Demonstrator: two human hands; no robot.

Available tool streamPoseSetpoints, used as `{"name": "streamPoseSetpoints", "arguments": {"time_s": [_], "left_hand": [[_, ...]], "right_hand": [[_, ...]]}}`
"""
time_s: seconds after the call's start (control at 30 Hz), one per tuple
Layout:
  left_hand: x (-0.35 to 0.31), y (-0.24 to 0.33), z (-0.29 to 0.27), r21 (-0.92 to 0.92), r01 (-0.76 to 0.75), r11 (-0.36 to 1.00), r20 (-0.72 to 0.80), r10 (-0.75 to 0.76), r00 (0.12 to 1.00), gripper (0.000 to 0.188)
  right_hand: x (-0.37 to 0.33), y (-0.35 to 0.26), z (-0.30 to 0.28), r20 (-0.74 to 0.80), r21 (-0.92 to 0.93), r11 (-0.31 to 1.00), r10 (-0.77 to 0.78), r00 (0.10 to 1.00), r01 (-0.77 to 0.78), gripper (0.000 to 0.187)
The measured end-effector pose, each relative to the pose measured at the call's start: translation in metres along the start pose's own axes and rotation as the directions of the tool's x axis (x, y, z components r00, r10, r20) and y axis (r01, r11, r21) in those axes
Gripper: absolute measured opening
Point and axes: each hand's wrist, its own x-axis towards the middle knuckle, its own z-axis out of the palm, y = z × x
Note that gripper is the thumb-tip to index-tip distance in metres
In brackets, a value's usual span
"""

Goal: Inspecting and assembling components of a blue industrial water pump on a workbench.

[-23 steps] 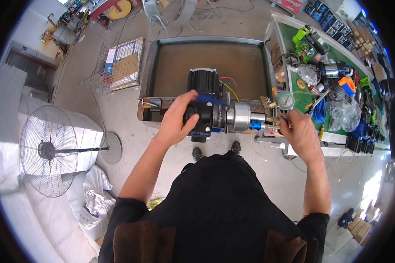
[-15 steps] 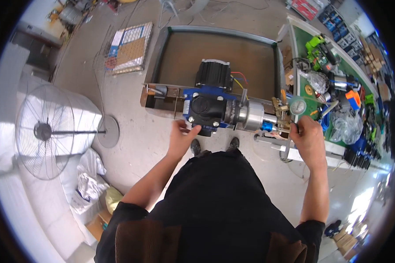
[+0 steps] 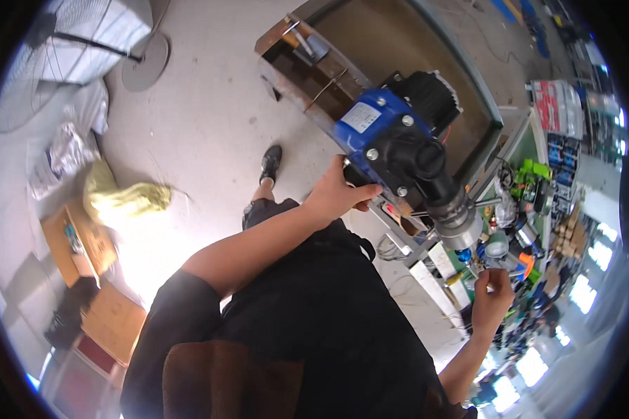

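A blue-and-black pump [image 3: 370,129] rests on the steel tank's edge, its finned black motor [image 3: 426,101] toward the tank. My left hand [image 3: 335,192] is at the pump's near side, fingers and thumb closed around a black knob that they partly hide. At the pump's right end, a silver cylinder [image 3: 461,230] leads to a blue fitting [image 3: 464,255]. Just beyond that fitting is my right hand [image 3: 493,297], thumb and fingers bent together in a pinch. What lies in that pinch is too small to tell. A round gauge [image 3: 496,246] stands close to it.
The steel tank [image 3: 495,120] with brownish liquid lies behind the pump. To the right, a bench holds green tools [image 3: 531,171], clear plastic and an orange piece [image 3: 526,265]. Cardboard boxes [image 3: 115,318], a yellow sack [image 3: 115,199] and a fan base [image 3: 145,63] stand left.
My view has turned and come nearer the pump, so the tank now slants. My left hand has closed around the pump's black knob. My right hand stays by the fittings, still pinched.
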Motion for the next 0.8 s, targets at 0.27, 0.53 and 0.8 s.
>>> {"name": "streamPoseSetpoints", "arguments": {"time_s": [0.27,0.53,0.8], "left_hand": [[-0.007,-0.028,-0.008,0.097,-0.222,0.97,0.014,0.221,0.975,0.094],[-0.011,-0.078,0.027,-0.08,-0.462,0.883,-0.279,0.425,0.861,0.056],[0.014,-0.107,0.057,-0.152,-0.754,0.639,-0.522,0.596,0.61,0.041]], "right_hand": [[0.002,0.009,-0.003,0.018,-0.005,0.999,0.032,0.999,-0.032,0.009],[0.016,0.039,-0.001,0.098,0.096,0.98,-0.184,0.978,0.175,0.025],[0.037,0.032,-0.014,0.226,0.09,0.978,-0.203,0.953,0.187,0.034]]}}
